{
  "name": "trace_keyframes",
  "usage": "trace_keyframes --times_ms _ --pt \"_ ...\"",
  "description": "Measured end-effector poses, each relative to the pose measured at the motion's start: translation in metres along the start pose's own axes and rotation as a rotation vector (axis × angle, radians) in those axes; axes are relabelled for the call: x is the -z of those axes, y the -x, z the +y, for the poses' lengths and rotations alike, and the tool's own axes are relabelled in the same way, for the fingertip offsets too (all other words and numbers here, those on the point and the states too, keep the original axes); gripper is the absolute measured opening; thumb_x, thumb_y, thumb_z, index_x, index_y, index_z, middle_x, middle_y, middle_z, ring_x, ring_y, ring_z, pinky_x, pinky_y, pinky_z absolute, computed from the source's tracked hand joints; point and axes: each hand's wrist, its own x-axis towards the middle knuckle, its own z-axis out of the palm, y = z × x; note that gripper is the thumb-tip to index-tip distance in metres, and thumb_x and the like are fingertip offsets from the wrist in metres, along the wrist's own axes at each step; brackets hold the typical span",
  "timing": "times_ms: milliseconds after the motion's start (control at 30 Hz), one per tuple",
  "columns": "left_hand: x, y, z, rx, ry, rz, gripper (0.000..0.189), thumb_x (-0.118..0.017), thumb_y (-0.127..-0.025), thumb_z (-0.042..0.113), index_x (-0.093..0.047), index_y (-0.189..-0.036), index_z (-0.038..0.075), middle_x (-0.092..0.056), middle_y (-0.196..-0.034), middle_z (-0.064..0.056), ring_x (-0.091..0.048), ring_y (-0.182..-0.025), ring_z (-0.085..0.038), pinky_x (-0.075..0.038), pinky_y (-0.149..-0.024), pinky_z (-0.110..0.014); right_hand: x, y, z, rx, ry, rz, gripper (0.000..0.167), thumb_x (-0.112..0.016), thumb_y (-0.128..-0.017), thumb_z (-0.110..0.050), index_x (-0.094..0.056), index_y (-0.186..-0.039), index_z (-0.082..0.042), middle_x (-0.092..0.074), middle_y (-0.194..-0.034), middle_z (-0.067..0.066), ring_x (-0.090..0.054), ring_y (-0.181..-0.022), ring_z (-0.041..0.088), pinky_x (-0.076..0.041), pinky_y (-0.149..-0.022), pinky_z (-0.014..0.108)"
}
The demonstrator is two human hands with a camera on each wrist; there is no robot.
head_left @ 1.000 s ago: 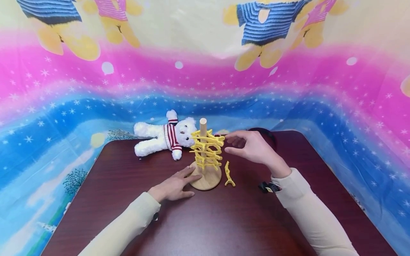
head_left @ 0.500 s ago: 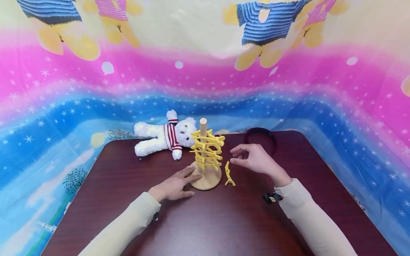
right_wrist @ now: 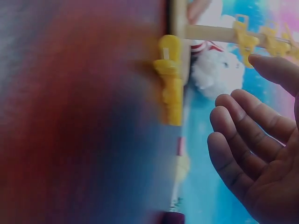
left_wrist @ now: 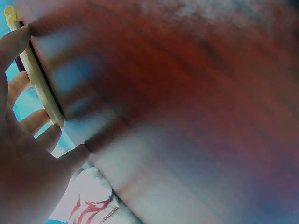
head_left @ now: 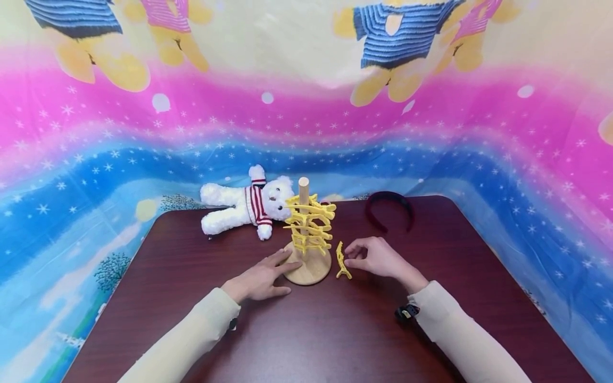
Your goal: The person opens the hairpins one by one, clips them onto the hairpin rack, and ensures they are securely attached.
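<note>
A wooden post [head_left: 304, 186] rises from a round wooden base [head_left: 311, 274], with several yellow plastic pieces [head_left: 308, 218] with forked ends stacked in tiers around it. My left hand [head_left: 258, 276] rests its fingers on the left side of the base; in the left wrist view, that hand's fingers [left_wrist: 22, 86] lie spread along the base's edge. One loose yellow piece [head_left: 340, 260] lies on the table to the right of the base. Beside it is my right hand [head_left: 375, 259], fingers slightly bent. The right wrist view shows a gap between its fingers [right_wrist: 224, 151] and the loose piece [right_wrist: 171, 88].
A white teddy bear [head_left: 230, 205] in a striped top lies behind the stand to the left. At the back right is a dark red headband [head_left: 389, 196]. The brown table [head_left: 306, 340] is backed by a printed cloth [head_left: 306, 117].
My right hand has moved down and toward me, from beside the upper tiers to beside the loose yellow piece, uncovering the headband. My left hand and the stand have stayed put.
</note>
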Motion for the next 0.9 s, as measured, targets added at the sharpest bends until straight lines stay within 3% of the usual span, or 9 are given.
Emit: trace_keyframes --times_ms 400,900 --pt "-0.002 -0.001 -0.001 0.019 0.003 -0.018 0.069 -0.062 -0.096 0.047 -0.031 -0.157 0.035 -0.017 -0.168 -0.009 -0.014 -0.156 -0.031 -0.027 -0.122 -0.053 -0.020 0.001 0.010 -0.040 0.059 -0.085 0.019 -0.083 -0.081 -0.030 -0.076 -0.094 -0.018 -0.073 -0.082 -0.012 -0.065 -0.073 0.002 -0.053 -0.062 0.021" --pt "-0.001 0.000 -0.001 -0.023 -0.002 0.011 0.068 -0.062 -0.097 0.045 -0.034 -0.156 0.031 -0.019 -0.167 -0.013 -0.016 -0.155 -0.036 -0.027 -0.121 -0.055 -0.020 -0.003 0.011 -0.075 0.148 -0.082 0.012 -0.081 -0.082 -0.026 -0.077 -0.092 -0.021 -0.071 -0.078 -0.012 -0.062 -0.069 0.002 -0.052 -0.065 0.025"
